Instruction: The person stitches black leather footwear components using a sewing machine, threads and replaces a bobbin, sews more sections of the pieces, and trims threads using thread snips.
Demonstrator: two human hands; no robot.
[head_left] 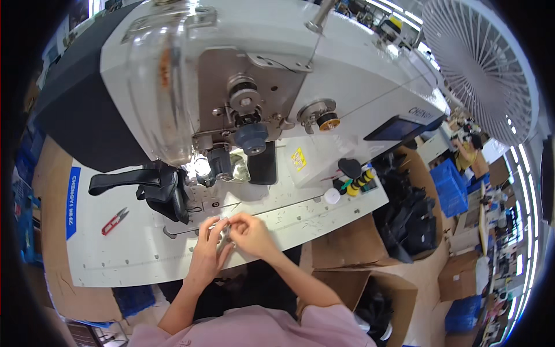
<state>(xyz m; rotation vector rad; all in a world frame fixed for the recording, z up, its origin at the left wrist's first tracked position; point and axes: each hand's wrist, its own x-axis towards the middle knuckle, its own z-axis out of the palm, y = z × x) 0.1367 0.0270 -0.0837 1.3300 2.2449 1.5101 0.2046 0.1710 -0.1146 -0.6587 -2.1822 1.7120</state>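
Note:
Close together over the front part of the white sewing table (277, 231), my left hand (206, 251) and my right hand (252, 236) meet at their fingertips. Both are closed in a pinch around a small greyish, shiny piece (227, 233), mostly covered by the fingers and too small to name. Just beyond them stands the large white sewing machine (347, 63), its lamp lit beside the needle area. A black strapped fabric piece (165, 194) lies at the left of the needle area, its loop (118, 181) reaching left.
Red-handled thread snips (114, 222) lie on the table's left side. At the right are yellow-and-black spools (361, 182) and a white round item (332, 196). Cardboard boxes (347, 243) with black pieces (407, 217) stand right of the table. A fan (480, 69) is at upper right.

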